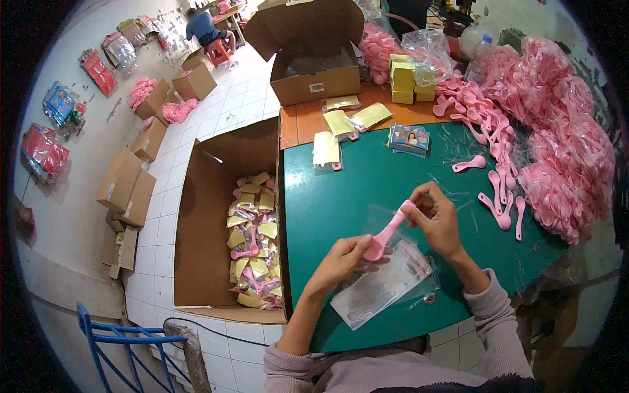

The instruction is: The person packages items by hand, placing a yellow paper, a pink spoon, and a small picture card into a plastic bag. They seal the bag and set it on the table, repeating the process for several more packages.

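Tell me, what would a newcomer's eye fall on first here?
Probably the heap of pink plastic spoons, partly bagged, at the right of the green table. Next, the open brown cardboard box of yellow and pink packets, to its left. Then a pink spoon between left hand and right hand.

The seated person's head [191, 13] is blurred, and lettering on the printed cards [409, 139] is too small to read.
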Motion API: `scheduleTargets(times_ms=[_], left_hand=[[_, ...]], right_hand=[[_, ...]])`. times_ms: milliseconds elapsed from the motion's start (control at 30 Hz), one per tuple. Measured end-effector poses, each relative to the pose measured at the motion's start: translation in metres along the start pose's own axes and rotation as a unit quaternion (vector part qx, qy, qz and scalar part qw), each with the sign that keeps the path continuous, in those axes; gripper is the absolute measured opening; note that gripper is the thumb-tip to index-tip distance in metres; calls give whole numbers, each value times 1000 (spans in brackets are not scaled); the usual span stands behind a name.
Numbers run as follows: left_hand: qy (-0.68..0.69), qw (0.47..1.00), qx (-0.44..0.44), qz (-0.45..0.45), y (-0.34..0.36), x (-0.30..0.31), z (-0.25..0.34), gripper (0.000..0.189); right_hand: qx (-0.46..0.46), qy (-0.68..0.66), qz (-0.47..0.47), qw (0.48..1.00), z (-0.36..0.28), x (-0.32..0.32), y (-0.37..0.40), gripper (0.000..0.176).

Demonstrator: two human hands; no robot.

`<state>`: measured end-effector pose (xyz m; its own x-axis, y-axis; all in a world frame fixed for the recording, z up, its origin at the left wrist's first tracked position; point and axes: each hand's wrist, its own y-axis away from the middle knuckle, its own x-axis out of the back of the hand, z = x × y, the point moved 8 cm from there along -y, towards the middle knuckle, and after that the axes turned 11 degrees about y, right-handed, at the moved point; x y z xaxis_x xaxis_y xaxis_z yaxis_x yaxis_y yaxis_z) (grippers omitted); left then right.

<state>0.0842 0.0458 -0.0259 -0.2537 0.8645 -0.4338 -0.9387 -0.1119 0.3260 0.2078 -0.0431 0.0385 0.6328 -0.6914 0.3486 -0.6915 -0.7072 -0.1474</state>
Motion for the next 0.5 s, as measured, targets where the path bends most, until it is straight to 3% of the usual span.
scheduleTargets(times_ms=[67, 133, 167, 233, 267, 300, 333, 400, 500], left_hand=[[40, 999, -23, -17, 2, -4, 7, 40], [6, 998, -62, -16, -1, 2, 14, 40], [-27, 995, -97, -15, -1, 5, 20, 40], [4, 995, -98, 15, 2, 6, 31, 41], [37, 994, -96, 42, 4, 9, 32, 43], [55, 992, -105, 53, 3, 13, 32, 41], [55, 992, -105, 52, 2, 13, 31, 41], [66, 988, -122, 68, 5, 18, 33, 41], [52, 989, -101, 94, 6, 21, 34, 41]], right_hand=[[-4, -21, -11, 1000, 2, -6, -6, 18], [270, 80, -91, 955, -37, -26, -4, 31], [265, 54, -171, 947, -39, -36, -6, 44], [268, -100, -237, 929, -19, -33, -45, 41], [171, 30, -121, 977, 9, -9, -85, 37], [69, 158, 1, 985, 37, 25, -121, 32], [-8, 255, 148, 956, 71, 59, -144, 29], [-17, 472, 216, 855, 113, 85, -166, 38], [23, 417, 267, 869, 122, 93, -167, 36]])
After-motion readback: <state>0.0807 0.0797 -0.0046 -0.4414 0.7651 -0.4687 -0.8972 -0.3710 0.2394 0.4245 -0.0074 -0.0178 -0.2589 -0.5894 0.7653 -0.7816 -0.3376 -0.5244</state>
